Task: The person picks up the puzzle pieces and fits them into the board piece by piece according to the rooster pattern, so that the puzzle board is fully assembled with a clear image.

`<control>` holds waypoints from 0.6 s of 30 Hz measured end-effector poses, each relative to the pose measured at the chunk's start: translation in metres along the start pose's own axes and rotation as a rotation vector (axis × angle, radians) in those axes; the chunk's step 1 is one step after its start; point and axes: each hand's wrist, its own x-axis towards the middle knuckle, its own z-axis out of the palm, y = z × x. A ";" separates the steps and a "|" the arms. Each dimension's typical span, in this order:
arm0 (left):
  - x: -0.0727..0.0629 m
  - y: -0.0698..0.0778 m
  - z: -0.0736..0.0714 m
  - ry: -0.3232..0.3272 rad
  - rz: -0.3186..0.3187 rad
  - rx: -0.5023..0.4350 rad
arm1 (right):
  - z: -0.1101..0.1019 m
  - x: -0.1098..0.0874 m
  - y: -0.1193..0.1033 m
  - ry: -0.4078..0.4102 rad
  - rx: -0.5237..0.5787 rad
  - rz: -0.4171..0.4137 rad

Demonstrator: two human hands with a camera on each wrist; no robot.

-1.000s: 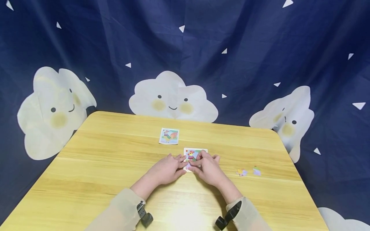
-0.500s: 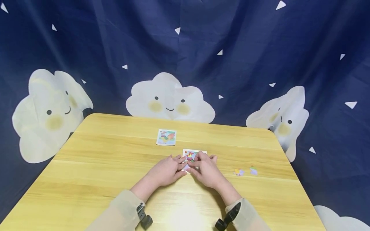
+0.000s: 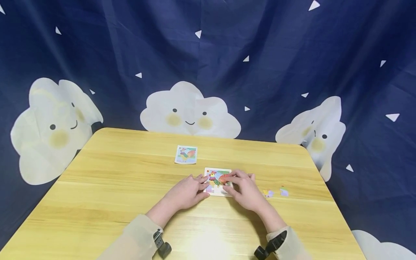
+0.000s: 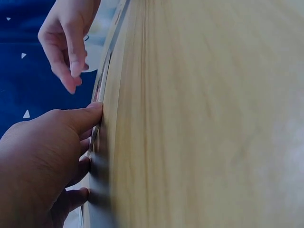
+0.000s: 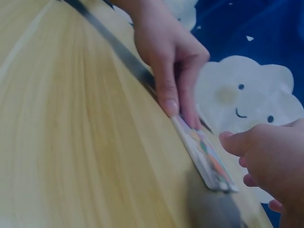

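A small rooster jigsaw puzzle (image 3: 215, 179) in a white-edged tray lies flat on the wooden table. My left hand (image 3: 188, 191) rests its fingertips on the puzzle's left side, with the thumb at the near left corner. Over the right side is my right hand (image 3: 245, 188), its fingers spread and loosely bent above the red tail. In the right wrist view, the tray (image 5: 205, 161) appears edge-on, and the right thumb (image 5: 230, 142) is apart from it. A pale patch shows low in the puzzle's middle.
Loose jigsaw pieces, one yellow and lilac (image 3: 269, 194), one green and lilac (image 3: 284, 191), lie to the right of my right hand. A square rooster picture card (image 3: 186, 155) lies farther back. Behind the table (image 3: 130, 159) hangs a dark blue cloud-print curtain (image 3: 169, 43).
My right hand has moved right from the puzzle's middle, its fingers spreading and uncovering more of the rooster. The left hand stays on the left side. The head view has shifted slightly.
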 end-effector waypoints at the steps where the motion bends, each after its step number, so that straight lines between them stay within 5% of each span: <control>1: 0.000 0.000 0.000 0.001 0.000 -0.004 | -0.003 -0.002 0.002 0.001 0.008 0.008; 18: 0.000 0.000 0.000 -0.004 -0.002 -0.009 | -0.041 -0.031 0.034 0.021 0.099 0.120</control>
